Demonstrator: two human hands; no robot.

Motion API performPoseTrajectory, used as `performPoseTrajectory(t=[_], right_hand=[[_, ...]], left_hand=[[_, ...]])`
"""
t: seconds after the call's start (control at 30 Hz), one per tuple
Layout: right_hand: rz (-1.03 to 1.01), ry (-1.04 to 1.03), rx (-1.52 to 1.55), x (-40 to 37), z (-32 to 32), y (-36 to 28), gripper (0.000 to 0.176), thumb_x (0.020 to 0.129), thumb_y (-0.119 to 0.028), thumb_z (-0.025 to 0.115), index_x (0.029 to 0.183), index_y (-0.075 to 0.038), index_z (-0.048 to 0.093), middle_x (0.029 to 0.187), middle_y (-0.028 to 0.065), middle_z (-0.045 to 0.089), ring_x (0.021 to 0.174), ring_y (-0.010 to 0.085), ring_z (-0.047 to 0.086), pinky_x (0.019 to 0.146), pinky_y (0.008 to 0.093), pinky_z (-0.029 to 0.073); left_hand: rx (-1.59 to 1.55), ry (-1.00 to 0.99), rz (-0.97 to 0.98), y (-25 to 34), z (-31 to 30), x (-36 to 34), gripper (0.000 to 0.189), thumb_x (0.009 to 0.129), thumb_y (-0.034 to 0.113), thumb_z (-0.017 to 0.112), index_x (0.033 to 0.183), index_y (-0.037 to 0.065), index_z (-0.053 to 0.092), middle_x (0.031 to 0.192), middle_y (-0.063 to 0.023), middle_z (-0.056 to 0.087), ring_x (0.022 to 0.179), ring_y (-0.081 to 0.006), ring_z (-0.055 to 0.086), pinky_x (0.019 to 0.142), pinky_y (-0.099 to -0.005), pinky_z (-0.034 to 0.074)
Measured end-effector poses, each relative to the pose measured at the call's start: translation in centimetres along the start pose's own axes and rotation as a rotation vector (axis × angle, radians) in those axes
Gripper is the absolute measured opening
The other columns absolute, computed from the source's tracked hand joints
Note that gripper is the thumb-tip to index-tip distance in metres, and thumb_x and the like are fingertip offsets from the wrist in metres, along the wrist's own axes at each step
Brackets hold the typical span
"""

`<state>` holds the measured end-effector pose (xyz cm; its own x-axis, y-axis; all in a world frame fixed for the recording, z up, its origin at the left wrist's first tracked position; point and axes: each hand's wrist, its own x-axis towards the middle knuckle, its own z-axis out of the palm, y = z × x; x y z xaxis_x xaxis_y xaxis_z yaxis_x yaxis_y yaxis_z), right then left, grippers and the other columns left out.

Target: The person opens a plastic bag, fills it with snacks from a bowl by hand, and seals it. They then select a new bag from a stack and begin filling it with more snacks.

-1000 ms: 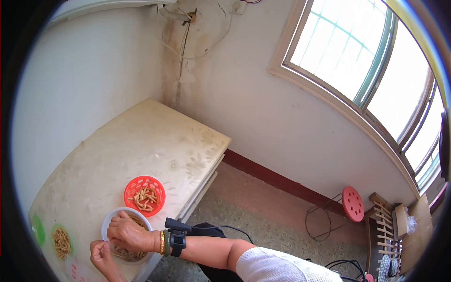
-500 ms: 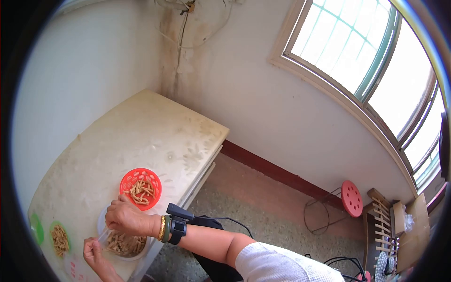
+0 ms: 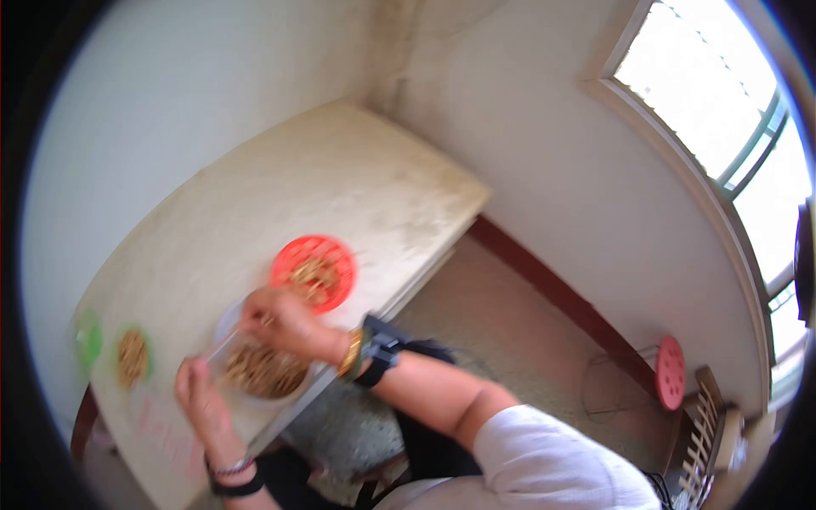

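Here, two hands meet over a bowl at the table's near edge.
In the head view, blurred by motion, the right hand (image 3: 280, 321) hovers with curled fingers over the far rim of a white bowl (image 3: 285, 398) filled with tan sticks (image 3: 263, 372). The left hand (image 3: 197, 393) sits at the bowl's near left side. The two hands are close but apart, and a thin pale strip (image 3: 225, 344) runs between them; I cannot tell whether either hand is clamped on it. A gold bangle (image 3: 350, 354) and a black band (image 3: 376, 348) circle the right wrist. Just beyond the bowl stands a red basket (image 3: 316, 270) of the same sticks, and a green dish (image 3: 132, 357) lies to the left on the pale table (image 3: 323, 178). A red stool (image 3: 671, 372) stands well apart on the floor.
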<state>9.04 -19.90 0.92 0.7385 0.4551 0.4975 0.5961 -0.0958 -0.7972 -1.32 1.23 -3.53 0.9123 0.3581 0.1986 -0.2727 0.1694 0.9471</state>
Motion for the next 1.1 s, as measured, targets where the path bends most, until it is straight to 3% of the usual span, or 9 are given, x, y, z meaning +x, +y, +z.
performPoseTrajectory(t=[0.17, 0.2, 0.3, 0.4, 0.5, 0.73, 0.93, 1.0, 1.1], right_hand=[[0.255, -0.195, 0.306, 0.1, -0.6, 1.4, 0.010, 0.090, -0.014, 0.066, 0.094, -0.005, 0.064, 0.088, -0.0010, 0.063, 0.085, 0.0087, 0.059, 0.079, 0.0260, 0.049], [0.272, -0.188, 0.422, 0.2, -0.4, 1.4, 0.008, 0.089, -0.011, 0.065, 0.090, -0.003, 0.064, 0.082, 0.0013, 0.064, 0.081, 0.0076, 0.058, 0.073, 0.0251, 0.049], [0.254, -0.212, 0.187, -0.2, -0.2, 0.5, 0.011, 0.090, -0.013, 0.066, 0.089, -0.002, 0.064, 0.078, -0.0017, 0.063, 0.077, 0.0057, 0.055, 0.069, 0.0239, 0.047], [0.261, -0.123, 0.273, -0.3, 0.4, 0.6, 0.014, 0.092, -0.015, 0.065, 0.087, -0.002, 0.063, 0.077, -0.0027, 0.062, 0.076, 0.0035, 0.053, 0.069, 0.0224, 0.046], [0.368, -0.052, 0.498, 0.1, 0.4, 0.0, 0.015, 0.093, -0.014, 0.063, 0.086, -0.001, 0.061, 0.078, -0.0030, 0.063, 0.077, 0.0030, 0.054, 0.072, 0.0213, 0.046], [0.311, -0.076, 0.487, -0.1, 1.2, 0.0, 0.015, 0.093, -0.015, 0.063, 0.095, 0.000, 0.065, 0.084, -0.0010, 0.067, 0.081, 0.0059, 0.058, 0.078, 0.0218, 0.047], [0.439, 0.022, 0.699, 0.1, 1.2, 0.7, 0.017, 0.094, -0.016, 0.060, 0.095, -0.002, 0.068, 0.089, 0.0039, 0.070, 0.084, 0.0119, 0.063, 0.079, 0.0276, 0.050], [0.492, 0.005, 0.742, 0.1, 1.0, 1.5, 0.019, 0.095, -0.018, 0.058, 0.097, -0.002, 0.068, 0.090, 0.0043, 0.070, 0.085, 0.0129, 0.063, 0.080, 0.0286, 0.050], [0.586, 0.002, 0.859, 0.4, 0.6, 1.7, 0.023, 0.097, -0.021, 0.054, 0.103, -0.003, 0.067, 0.093, 0.0057, 0.069, 0.088, 0.0142, 0.063, 0.081, 0.0298, 0.050]], left_hand=[[-0.345, 0.137, -0.075, -0.9, 0.5, 0.0, 0.016, 0.086, 0.011, 0.071, 0.096, 0.000, 0.064, 0.088, -0.0036, 0.064, 0.086, -0.0108, 0.057, 0.082, -0.0258, 0.043], [-0.368, 0.145, -0.089, -0.5, 0.8, 0.0, 0.016, 0.084, 0.009, 0.072, 0.095, 0.000, 0.065, 0.088, -0.0042, 0.066, 0.085, -0.0110, 0.059, 0.080, -0.0247, 0.044], [-0.468, 0.120, -0.112, -0.4, 1.0, -0.1, 0.011, 0.083, 0.007, 0.072, 0.091, 0.001, 0.066, 0.088, -0.0047, 0.068, 0.083, -0.0109, 0.060, 0.081, -0.0245, 0.044], [-0.490, 0.102, -0.093, 0.5, 1.6, -0.1, 0.010, 0.083, 0.010, 0.073, 0.089, 0.003, 0.068, 0.085, -0.0046, 0.068, 0.083, -0.0108, 0.059, 0.080, -0.0255, 0.044], [-0.467, 0.121, -0.108, 0.7, 1.9, 0.5, 0.010, 0.085, 0.013, 0.073, 0.088, 0.004, 0.069, 0.084, -0.0050, 0.069, 0.083, -0.0114, 0.060, 0.081, -0.0270, 0.045], [-0.468, 0.119, -0.137, -0.5, 0.9, 0.7, 0.010, 0.086, 0.017, 0.071, 0.088, 0.007, 0.070, 0.087, -0.0039, 0.070, 0.083, -0.0142, 0.062, 0.085, -0.0332, 0.048], [-0.501, 0.127, -0.166, 1.6, 1.6, 0.8, 0.034, 0.091, 0.030, 0.065, 0.106, 0.000, 0.067, 0.105, -0.0105, 0.067, 0.097, -0.0152, 0.059, 0.089, -0.0306, 0.045], [-0.512, 0.084, -0.314, 1.8, 1.1, 0.9, 0.049, 0.094, 0.037, 0.061, 0.123, -0.003, 0.057, 0.115, -0.0120, 0.063, 0.104, -0.0162, 0.057, 0.090, -0.0320, 0.045], [-0.218, -0.045, -0.341, -0.1, 0.9, 0.5, 0.042, 0.094, 0.034, 0.060, 0.118, -0.001, 0.058, 0.131, -0.0178, 0.053, 0.114, -0.0222, 0.052, 0.100, -0.0374, 0.037]])
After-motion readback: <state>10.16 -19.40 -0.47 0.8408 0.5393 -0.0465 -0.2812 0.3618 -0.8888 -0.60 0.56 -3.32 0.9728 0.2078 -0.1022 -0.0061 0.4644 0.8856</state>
